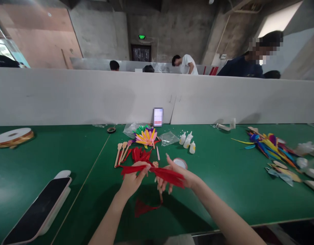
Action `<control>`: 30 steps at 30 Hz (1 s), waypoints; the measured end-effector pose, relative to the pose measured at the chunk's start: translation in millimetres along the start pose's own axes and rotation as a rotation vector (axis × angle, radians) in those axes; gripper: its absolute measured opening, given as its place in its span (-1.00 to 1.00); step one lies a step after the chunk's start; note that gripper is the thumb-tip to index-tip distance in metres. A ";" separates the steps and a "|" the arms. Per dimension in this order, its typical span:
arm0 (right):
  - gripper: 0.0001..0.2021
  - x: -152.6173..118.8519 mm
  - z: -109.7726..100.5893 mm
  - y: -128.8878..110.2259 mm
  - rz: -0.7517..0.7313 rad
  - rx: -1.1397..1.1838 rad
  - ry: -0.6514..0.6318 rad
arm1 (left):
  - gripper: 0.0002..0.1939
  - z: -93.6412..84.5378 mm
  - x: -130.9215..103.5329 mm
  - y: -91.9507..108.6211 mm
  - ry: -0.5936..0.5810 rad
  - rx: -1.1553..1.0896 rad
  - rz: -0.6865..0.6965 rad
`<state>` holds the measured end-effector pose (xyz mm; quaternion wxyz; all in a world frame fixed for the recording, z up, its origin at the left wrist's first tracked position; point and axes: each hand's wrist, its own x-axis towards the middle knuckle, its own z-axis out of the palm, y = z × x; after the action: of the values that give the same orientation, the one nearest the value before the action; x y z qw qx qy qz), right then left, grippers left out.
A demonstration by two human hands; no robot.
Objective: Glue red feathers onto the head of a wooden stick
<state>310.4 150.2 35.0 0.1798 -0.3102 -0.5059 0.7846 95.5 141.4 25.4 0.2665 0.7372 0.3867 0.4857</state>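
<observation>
Red ribbon (169,176) stretches in loops to both sides between my hands, above the green table. My left hand (133,178) pinches it near its middle. Beside it my right hand (173,173) has its fingers spread, with the right part of the ribbon lying across them. A thin wooden stick (160,195) hangs below my right hand; what holds it is hidden. A red ribbon tail (144,208) shows lower down near the stick's end. Just beyond my hands are a heap of red ribbon (141,154) and a white round lid (180,163).
Wooden spoons (118,154), a feather bunch (146,136) and small white bottles (192,147) stand or lie farther back. A dark-topped device (39,209) is at the left, colourful feathers (271,146) at the right. A phone (158,117) leans on the white partition (95,98); people are behind it.
</observation>
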 end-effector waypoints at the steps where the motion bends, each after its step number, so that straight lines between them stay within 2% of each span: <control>1: -0.12 -2.2 4.6 -4.5 0.023 0.085 -0.026 | -0.83 -2.8 0.2 6.8 -0.025 0.046 0.085; 2: -0.07 -5.0 11.1 -9.3 0.020 0.165 -0.016 | -0.84 -5.7 0.3 13.3 -0.039 0.097 0.178; 3: -0.10 -8.4 19.0 -14.0 -0.004 0.236 -0.025 | -0.84 -8.5 0.4 19.1 -0.043 0.149 0.269; 5: -0.44 -16.5 35.9 -21.9 -0.038 0.238 -0.071 | -0.79 -14.1 0.3 28.7 -0.027 0.240 0.425; 7: -0.64 -24.1 51.2 -26.9 -0.043 0.236 -0.123 | -0.74 -19.6 -0.4 35.8 -0.006 0.290 0.519; 11: -0.70 -32.6 72.4 -31.7 -0.055 0.217 -0.117 | -0.67 -31.1 -4.7 46.1 -0.039 0.343 0.618; 15: -0.72 -35.8 89.2 -35.3 -0.131 0.163 -0.086 | -0.61 -41.8 -12.9 54.8 -0.119 0.447 0.653; 19: -0.72 -35.7 98.6 -31.4 -0.232 0.084 -0.078 | -0.58 -47.8 -16.6 61.0 -0.142 0.501 0.691; 24: -0.73 -33.6 100.4 -23.8 -0.302 0.022 -0.053 | -0.72 -47.0 -11.1 73.3 -0.081 0.510 0.693; 30: -0.69 -34.1 103.9 -27.9 -0.316 -0.024 0.001 | -0.84 -41.1 -6.4 94.6 0.004 0.441 0.541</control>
<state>265.4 70.8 101.4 0.2974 -0.2291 -0.5575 0.7404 85.6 84.0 110.7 -0.0383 0.8520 0.2734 0.4450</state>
